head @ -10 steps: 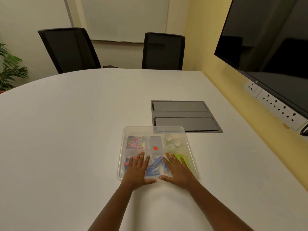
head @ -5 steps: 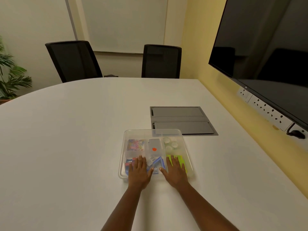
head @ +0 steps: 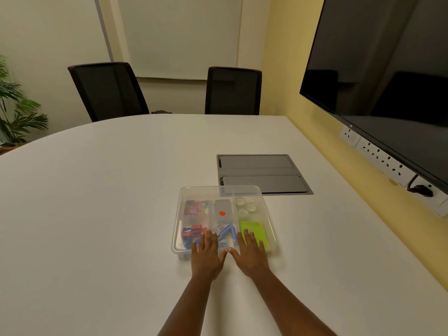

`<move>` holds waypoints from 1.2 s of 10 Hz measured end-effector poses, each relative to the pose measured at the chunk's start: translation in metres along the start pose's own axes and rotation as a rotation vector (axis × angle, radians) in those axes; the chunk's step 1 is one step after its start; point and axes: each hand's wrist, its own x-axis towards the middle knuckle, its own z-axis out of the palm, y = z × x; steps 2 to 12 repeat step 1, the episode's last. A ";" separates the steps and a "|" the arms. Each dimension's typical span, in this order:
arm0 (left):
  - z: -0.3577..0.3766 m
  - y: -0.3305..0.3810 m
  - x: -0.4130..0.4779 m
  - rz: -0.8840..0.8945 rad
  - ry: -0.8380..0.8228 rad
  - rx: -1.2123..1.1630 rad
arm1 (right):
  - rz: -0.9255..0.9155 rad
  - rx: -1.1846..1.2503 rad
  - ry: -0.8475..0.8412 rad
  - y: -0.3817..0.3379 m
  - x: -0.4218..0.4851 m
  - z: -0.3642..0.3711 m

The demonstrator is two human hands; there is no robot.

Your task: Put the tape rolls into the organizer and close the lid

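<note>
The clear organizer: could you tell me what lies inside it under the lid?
Paper clips, tape rolls, green notes, red-blue clips show inside the organizer. The left hand and right hand cover the near edge.

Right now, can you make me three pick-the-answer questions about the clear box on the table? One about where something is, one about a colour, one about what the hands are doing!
1. Where are the tape rolls?
A. far right compartment
B. near left compartment
C. on the table

2. What colour are the sticky notes?
A. pink
B. bright green
C. orange

3. What are the hands doing?
A. holding tape
B. lying flat on the lid
C. lifting the box

Answers: 1 A, the white rolls lie in the organizer far right corner. 2 B, the pad looks green. 3 B, left hand and right hand rest open on the lid.
</note>
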 end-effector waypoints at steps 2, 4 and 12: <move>-0.008 0.001 0.002 -0.011 0.021 0.006 | 0.020 -0.002 -0.040 0.002 -0.002 -0.008; -0.008 0.001 0.002 -0.011 0.021 0.006 | 0.020 -0.002 -0.040 0.002 -0.002 -0.008; -0.008 0.001 0.002 -0.011 0.021 0.006 | 0.020 -0.002 -0.040 0.002 -0.002 -0.008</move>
